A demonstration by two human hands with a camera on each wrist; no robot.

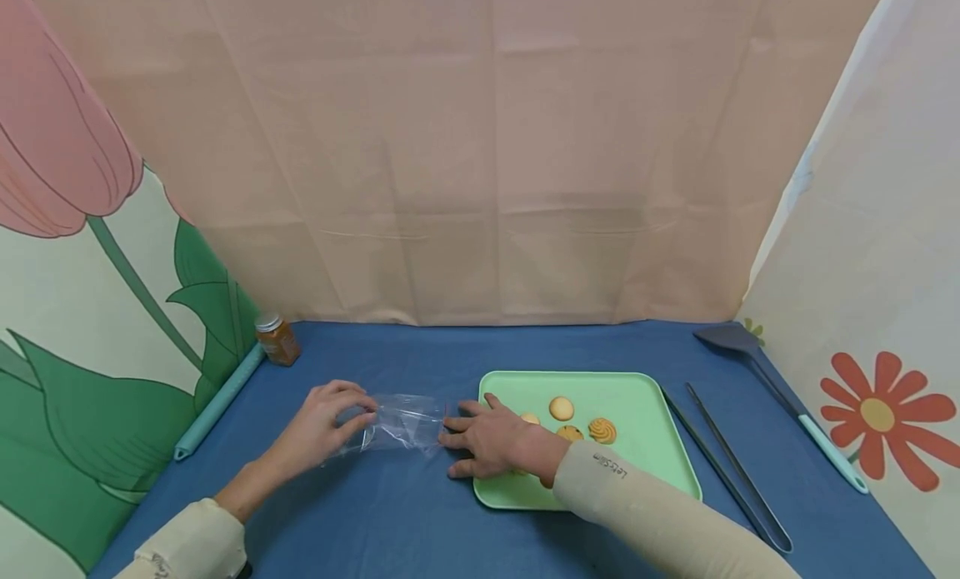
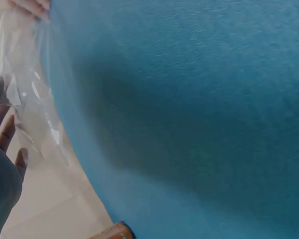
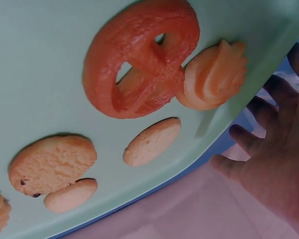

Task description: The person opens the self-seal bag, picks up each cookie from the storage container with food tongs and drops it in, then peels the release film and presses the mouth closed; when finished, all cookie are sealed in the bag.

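My left hand (image 1: pixel 326 421) pinches one end of a crinkled clear plastic bag (image 1: pixel 408 421) between thumb and fingers, over the blue tablecloth. The bag's film (image 2: pixel 27 89) also shows beside the fingers in the left wrist view. My right hand (image 1: pixel 498 437) reaches across the left edge of a light green tray (image 1: pixel 645 471), fingers spread, fingertips at the bag's other end. On the tray lie a round cookie (image 1: pixel 561 408), a swirled cookie (image 1: pixel 602 431) and several others. The right wrist view shows a pretzel-shaped cookie (image 3: pixel 139 59) there, mostly hidden by the right arm in the head view.
Metal tongs (image 1: pixel 738 479) lie right of the tray, and a dark spatula (image 1: pixel 772 379) with a pale handle lies beyond. At the back left stands a brown jar (image 1: pixel 277 340) with a silvery lid. A pale teal roll (image 1: pixel 219 404) lies along the left edge.
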